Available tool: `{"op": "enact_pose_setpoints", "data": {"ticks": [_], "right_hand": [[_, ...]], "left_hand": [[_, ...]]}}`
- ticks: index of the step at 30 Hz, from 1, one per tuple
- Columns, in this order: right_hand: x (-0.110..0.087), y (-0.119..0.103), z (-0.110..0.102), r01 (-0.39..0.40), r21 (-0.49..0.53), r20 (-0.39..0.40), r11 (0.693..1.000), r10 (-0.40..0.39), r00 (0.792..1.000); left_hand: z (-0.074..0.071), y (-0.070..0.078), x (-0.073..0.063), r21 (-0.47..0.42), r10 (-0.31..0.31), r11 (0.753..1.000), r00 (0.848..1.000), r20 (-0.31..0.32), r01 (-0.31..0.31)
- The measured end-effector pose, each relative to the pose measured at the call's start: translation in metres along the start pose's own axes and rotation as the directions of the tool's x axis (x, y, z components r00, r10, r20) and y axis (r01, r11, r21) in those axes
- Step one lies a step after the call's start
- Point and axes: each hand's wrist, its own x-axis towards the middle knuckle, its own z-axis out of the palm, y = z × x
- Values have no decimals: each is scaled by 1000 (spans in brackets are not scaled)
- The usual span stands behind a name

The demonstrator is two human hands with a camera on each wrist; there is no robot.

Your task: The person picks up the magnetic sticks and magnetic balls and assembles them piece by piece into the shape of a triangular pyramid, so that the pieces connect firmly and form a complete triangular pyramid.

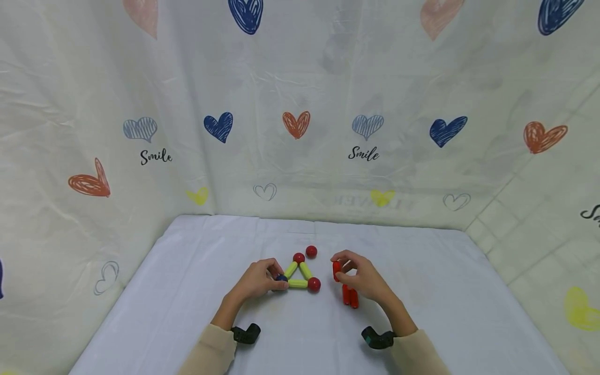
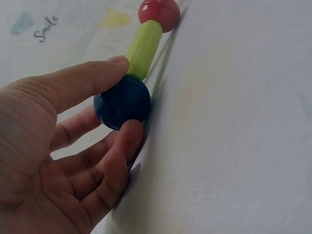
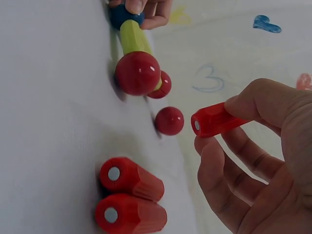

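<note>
A flat triangle of yellow-green magnetic rods (image 1: 298, 284) lies on the table, with a blue ball (image 2: 123, 103) at its left corner and red balls (image 1: 314, 284) at the other two. My left hand (image 1: 260, 277) pinches the blue ball between thumb and fingers. In my right hand (image 1: 361, 275) a red magnetic rod (image 3: 214, 120) is held between thumb and fingertips, raised off the table. Two more red rods (image 3: 131, 214) lie side by side below that hand. A loose red ball (image 1: 311, 251) sits just beyond the triangle's far corner.
A white cloth covers the table (image 1: 197, 245). Behind it hangs a pale curtain (image 1: 319, 78) printed with hearts and the word Smile. Each wrist wears a black camera mount (image 1: 246, 333).
</note>
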Motion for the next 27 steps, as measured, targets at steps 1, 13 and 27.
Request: {"op": "enact_pose_setpoints", "data": {"ticks": [1,13,27], "right_hand": [[1,-1,2,9,-1,4,1000,-9,1000],[14,-16,25,75,-4,33,997,-75,997],[15,-21,38,84,15,53,996,-85,995]], "left_hand": [[0,-1,0,2,0,1000,1000,0,0],[0,-2,2,1,21,1000,1000,0,-21],[1,-3,3,-4,6,1000,1000,6,-6]]}}
